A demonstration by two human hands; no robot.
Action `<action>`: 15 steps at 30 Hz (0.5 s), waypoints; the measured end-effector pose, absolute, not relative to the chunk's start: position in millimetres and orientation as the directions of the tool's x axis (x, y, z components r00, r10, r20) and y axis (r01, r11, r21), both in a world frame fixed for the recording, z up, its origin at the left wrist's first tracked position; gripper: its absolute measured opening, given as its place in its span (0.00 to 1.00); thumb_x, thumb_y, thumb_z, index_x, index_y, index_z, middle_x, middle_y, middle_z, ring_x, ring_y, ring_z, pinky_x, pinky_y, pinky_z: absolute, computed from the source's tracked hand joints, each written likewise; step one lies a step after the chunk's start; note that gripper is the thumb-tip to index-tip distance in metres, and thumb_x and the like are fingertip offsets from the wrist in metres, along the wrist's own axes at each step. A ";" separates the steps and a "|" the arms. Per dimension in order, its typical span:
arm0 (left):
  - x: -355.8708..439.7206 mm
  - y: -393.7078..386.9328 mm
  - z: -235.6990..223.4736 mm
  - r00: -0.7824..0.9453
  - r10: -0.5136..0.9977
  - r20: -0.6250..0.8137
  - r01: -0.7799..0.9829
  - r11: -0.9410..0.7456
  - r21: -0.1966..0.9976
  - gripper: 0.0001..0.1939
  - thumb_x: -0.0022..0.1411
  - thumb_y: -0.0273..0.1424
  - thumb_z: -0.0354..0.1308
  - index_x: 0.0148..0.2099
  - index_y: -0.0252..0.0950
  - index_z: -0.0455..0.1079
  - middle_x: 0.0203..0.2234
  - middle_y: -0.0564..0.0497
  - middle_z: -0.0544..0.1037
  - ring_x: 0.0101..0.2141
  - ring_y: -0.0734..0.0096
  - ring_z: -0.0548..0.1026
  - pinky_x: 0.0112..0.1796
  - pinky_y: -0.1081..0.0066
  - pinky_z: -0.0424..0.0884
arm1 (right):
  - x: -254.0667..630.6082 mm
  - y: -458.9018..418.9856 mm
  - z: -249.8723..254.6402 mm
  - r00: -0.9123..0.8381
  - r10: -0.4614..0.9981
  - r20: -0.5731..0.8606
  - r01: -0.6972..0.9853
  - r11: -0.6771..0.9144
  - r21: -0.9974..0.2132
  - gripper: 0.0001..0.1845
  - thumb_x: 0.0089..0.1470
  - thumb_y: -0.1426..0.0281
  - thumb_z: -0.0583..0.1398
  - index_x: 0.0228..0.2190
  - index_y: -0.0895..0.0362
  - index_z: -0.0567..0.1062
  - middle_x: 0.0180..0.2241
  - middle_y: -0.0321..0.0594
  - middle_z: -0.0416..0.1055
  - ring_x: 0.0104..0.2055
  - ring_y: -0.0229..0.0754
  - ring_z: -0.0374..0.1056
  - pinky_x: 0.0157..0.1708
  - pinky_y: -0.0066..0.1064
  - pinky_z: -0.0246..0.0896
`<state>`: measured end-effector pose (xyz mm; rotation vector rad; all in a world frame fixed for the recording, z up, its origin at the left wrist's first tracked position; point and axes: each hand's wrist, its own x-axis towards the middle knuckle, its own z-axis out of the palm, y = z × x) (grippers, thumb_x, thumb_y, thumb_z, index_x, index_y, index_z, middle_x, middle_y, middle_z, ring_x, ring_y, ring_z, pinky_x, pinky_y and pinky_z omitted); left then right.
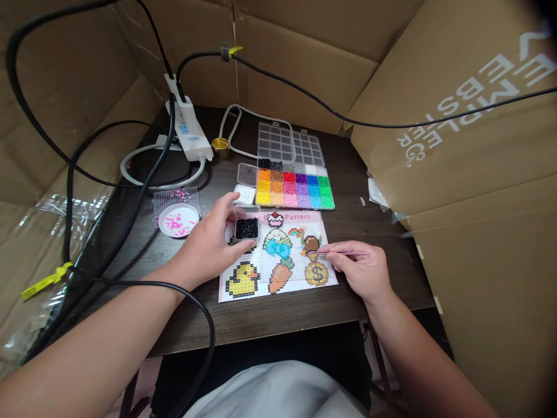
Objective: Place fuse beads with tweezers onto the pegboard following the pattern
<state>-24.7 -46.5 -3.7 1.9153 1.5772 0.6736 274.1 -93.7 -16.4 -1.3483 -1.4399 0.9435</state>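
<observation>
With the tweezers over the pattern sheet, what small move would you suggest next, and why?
Probably swing the tweezers in the right hand left to the black bead box: the left hand holds it open, and I see no bead at the tips.

bead organizer (296,188), white dish (178,220) (pink beads inside), power strip (188,129)
</observation>
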 end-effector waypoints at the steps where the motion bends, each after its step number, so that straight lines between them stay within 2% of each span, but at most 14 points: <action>1: -24.7 -46.6 -3.4 0.180 0.983 0.030 0.699 -0.149 0.699 0.44 0.55 0.37 0.69 0.68 0.42 0.52 0.51 0.44 0.80 0.51 0.51 0.78 0.53 0.53 0.74 | 273.9 -93.6 -16.6 0.021 0.993 0.116 0.280 0.105 -0.954 0.03 0.50 0.70 0.70 0.29 0.51 0.87 0.30 0.40 0.85 0.27 0.43 0.79 0.28 0.32 0.78; 5: -25.1 -46.8 -3.6 0.185 0.982 0.032 0.700 -0.154 0.697 0.44 0.55 0.38 0.69 0.69 0.40 0.52 0.51 0.43 0.79 0.51 0.52 0.78 0.53 0.53 0.74 | 273.7 -93.3 -17.0 0.026 0.993 0.118 0.264 0.107 -0.959 0.03 0.50 0.71 0.70 0.29 0.51 0.87 0.30 0.39 0.85 0.25 0.41 0.78 0.25 0.29 0.76; 10: -25.1 -45.9 -5.6 0.183 0.983 0.028 0.713 -0.152 0.684 0.45 0.55 0.38 0.69 0.69 0.40 0.51 0.51 0.44 0.79 0.51 0.52 0.77 0.54 0.53 0.73 | 273.8 -94.3 -14.8 0.069 0.991 0.111 0.292 0.086 -0.953 0.04 0.49 0.70 0.70 0.29 0.52 0.87 0.29 0.41 0.84 0.20 0.36 0.71 0.19 0.25 0.68; 15: -24.5 -45.5 -6.3 0.184 0.982 0.028 0.704 -0.152 0.693 0.45 0.55 0.37 0.69 0.69 0.41 0.51 0.52 0.45 0.79 0.51 0.53 0.77 0.54 0.54 0.73 | 278.7 -95.2 -22.6 0.087 0.991 0.099 0.206 0.080 -0.975 0.03 0.50 0.70 0.70 0.30 0.52 0.87 0.29 0.41 0.84 0.19 0.34 0.67 0.19 0.26 0.65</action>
